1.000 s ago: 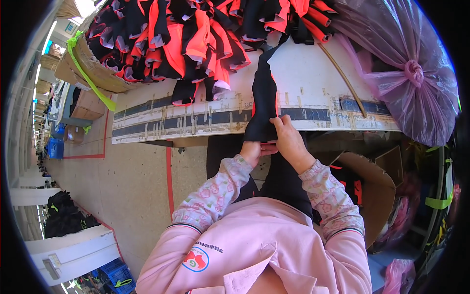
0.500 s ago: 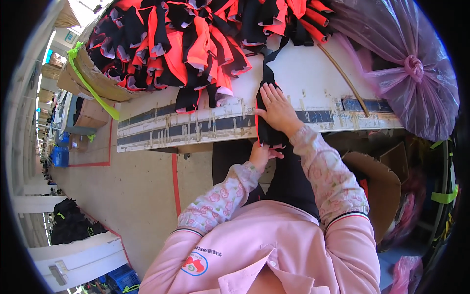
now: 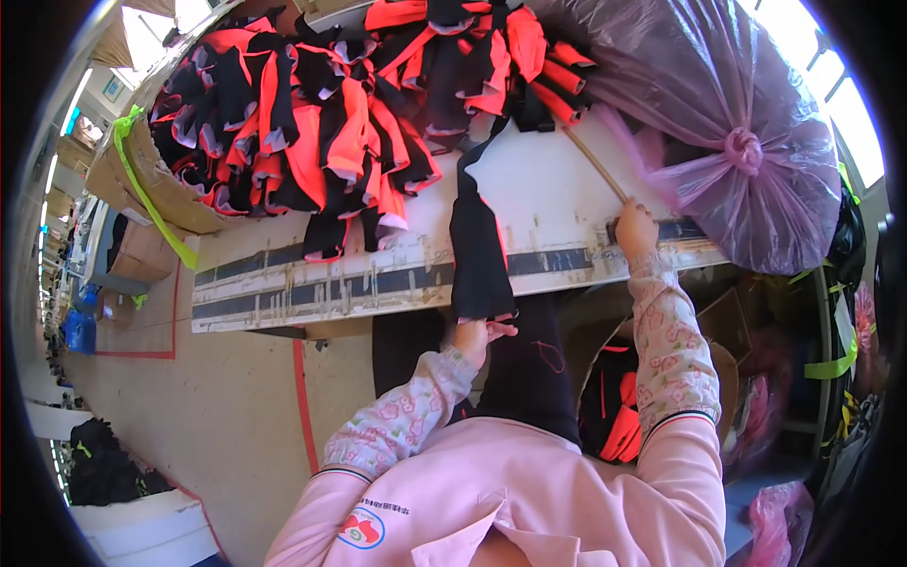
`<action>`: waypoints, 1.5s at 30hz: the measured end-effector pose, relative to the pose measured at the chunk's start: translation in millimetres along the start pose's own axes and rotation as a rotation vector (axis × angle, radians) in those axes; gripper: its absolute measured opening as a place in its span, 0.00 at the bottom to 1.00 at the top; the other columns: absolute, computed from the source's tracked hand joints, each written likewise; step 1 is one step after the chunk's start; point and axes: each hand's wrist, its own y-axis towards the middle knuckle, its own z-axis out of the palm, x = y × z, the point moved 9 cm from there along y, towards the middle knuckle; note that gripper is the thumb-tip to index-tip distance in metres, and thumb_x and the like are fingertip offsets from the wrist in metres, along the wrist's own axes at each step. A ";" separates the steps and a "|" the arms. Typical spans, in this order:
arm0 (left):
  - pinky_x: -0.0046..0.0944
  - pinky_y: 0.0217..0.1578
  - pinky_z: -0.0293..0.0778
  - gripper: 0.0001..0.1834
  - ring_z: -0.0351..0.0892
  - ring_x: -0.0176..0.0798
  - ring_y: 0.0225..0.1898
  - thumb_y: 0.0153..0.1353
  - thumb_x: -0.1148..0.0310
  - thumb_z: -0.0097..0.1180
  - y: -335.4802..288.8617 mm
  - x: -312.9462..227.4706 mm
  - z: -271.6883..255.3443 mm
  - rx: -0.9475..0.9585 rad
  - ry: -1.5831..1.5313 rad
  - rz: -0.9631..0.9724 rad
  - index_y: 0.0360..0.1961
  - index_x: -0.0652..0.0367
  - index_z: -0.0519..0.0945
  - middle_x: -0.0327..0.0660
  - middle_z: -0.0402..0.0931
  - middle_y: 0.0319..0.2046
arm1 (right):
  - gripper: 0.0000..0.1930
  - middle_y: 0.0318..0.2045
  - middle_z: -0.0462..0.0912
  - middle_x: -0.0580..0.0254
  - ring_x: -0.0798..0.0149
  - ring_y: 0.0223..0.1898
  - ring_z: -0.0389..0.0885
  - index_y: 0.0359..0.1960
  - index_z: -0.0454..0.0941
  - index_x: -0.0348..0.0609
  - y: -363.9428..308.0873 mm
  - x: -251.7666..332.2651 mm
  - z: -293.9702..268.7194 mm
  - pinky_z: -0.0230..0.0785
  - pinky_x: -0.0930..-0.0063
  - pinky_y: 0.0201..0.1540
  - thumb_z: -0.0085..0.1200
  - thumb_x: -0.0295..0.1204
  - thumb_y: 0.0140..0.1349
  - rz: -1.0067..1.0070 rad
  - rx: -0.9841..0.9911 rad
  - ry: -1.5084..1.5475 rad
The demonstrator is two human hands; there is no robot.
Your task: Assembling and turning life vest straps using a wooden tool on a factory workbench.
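Observation:
A black fabric piece (image 3: 480,255) with a red-orange edge lies lengthwise over the front edge of the white table (image 3: 557,203). At its near end, my left hand (image 3: 477,342) is closed on the cloth, partly under it. The piece narrows into a strap at its far end, which runs toward the heaped pieces. Over to the right, my right hand (image 3: 636,231) is closed around the near end of a thin wooden stick (image 3: 597,165) that lies slanting across the tabletop.
Black and red-orange fabric pieces (image 3: 302,142) are heaped at the back left, in and beside a cardboard box (image 3: 118,180). A knotted purple plastic bag (image 3: 765,189) fills the back right. Under the table, an open carton holds more red-and-black pieces (image 3: 619,406). A red thread (image 3: 550,354) lies on my lap.
My right hand has left the fabric piece and moved right to take hold of the stick. My left hand still holds the piece's near end. The whole view has shifted.

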 end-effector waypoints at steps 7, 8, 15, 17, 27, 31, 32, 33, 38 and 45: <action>0.40 0.33 0.77 0.20 0.79 0.36 0.23 0.67 0.55 0.35 3.7 9.6 10.5 0.058 -0.013 0.041 0.42 0.59 0.74 0.46 0.79 0.34 | 0.07 0.35 0.76 0.54 0.54 0.39 0.76 0.35 0.71 0.41 -7.9 -18.7 -10.5 0.71 0.61 0.38 0.44 0.23 0.54 -0.203 -0.131 -0.133; 0.39 0.35 0.76 0.20 0.79 0.36 0.23 0.67 0.56 0.34 2.2 10.0 11.1 0.057 -0.025 0.037 0.42 0.59 0.75 0.46 0.79 0.35 | 0.06 0.35 0.76 0.53 0.54 0.39 0.76 0.34 0.71 0.40 -10.9 -20.8 -8.7 0.71 0.60 0.38 0.44 0.22 0.54 -0.219 -0.112 -0.132; 0.39 0.31 0.78 0.19 0.79 0.36 0.23 0.67 0.57 0.36 -4.1 11.3 0.0 0.020 -0.059 0.054 0.46 0.59 0.72 0.47 0.77 0.35 | 0.13 0.23 0.75 0.59 0.70 0.21 0.75 0.49 0.68 0.41 -133.5 -3.1 -39.3 0.67 0.72 0.22 0.40 0.24 0.63 0.168 0.627 1.228; 0.39 0.31 0.77 0.18 0.79 0.37 0.24 0.68 0.59 0.35 -3.6 7.4 13.4 0.089 -0.043 0.039 0.46 0.59 0.72 0.47 0.78 0.34 | 0.12 0.18 0.73 0.66 0.77 0.16 0.69 0.49 0.70 0.40 -198.0 -1.5 -67.2 0.62 0.79 0.18 0.40 0.26 0.65 0.016 0.783 1.205; 0.32 0.25 0.76 0.17 0.78 0.36 0.27 0.67 0.60 0.36 -1.3 -2.4 18.3 0.119 0.042 0.145 0.39 0.59 0.75 0.43 0.77 0.32 | 0.11 0.14 0.71 0.71 0.79 0.11 0.62 0.38 0.74 0.39 -347.6 -26.3 -58.7 0.54 0.83 0.14 0.38 0.29 0.67 0.236 1.122 1.191; 0.29 0.16 0.71 0.15 0.75 0.34 0.18 0.66 0.68 0.35 5.7 20.9 11.5 0.060 0.108 0.150 0.37 0.60 0.76 0.43 0.78 0.29 | 0.11 0.12 0.70 0.69 0.78 0.10 0.60 0.35 0.73 0.39 -333.6 9.3 -51.1 0.51 0.83 0.13 0.38 0.32 0.67 0.222 1.062 1.169; 0.30 0.16 0.70 0.14 0.74 0.32 0.18 0.65 0.69 0.35 -12.4 -0.7 24.1 0.036 0.182 0.167 0.36 0.60 0.76 0.42 0.78 0.27 | 0.11 0.12 0.70 0.69 0.78 0.10 0.60 0.35 0.73 0.39 -330.2 17.1 -45.7 0.51 0.83 0.13 0.38 0.32 0.67 0.230 1.062 1.171; 0.30 0.16 0.70 0.14 0.74 0.32 0.18 0.65 0.69 0.35 -8.7 4.5 24.1 0.038 0.185 0.161 0.36 0.60 0.76 0.42 0.78 0.27 | 0.12 0.12 0.69 0.69 0.78 0.09 0.59 0.34 0.72 0.40 -323.4 27.5 -40.4 0.50 0.83 0.11 0.37 0.32 0.67 0.174 1.034 1.160; 0.34 0.16 0.66 0.09 0.73 0.32 0.19 0.59 0.75 0.41 -25.8 -11.2 28.6 -0.021 0.438 0.160 0.33 0.61 0.76 0.40 0.76 0.23 | 0.13 0.11 0.66 0.69 0.77 0.07 0.55 0.32 0.70 0.41 -271.1 102.6 -23.3 0.47 0.83 0.09 0.35 0.34 0.68 0.191 1.004 1.278; 0.34 0.17 0.63 0.08 0.70 0.30 0.18 0.59 0.73 0.43 -8.5 -9.6 12.5 -0.188 0.318 0.375 0.29 0.60 0.75 0.36 0.71 0.18 | 0.13 0.12 0.63 0.70 0.77 0.08 0.49 0.32 0.69 0.42 -271.4 144.7 -5.4 0.42 0.82 0.08 0.35 0.36 0.68 0.402 1.412 1.827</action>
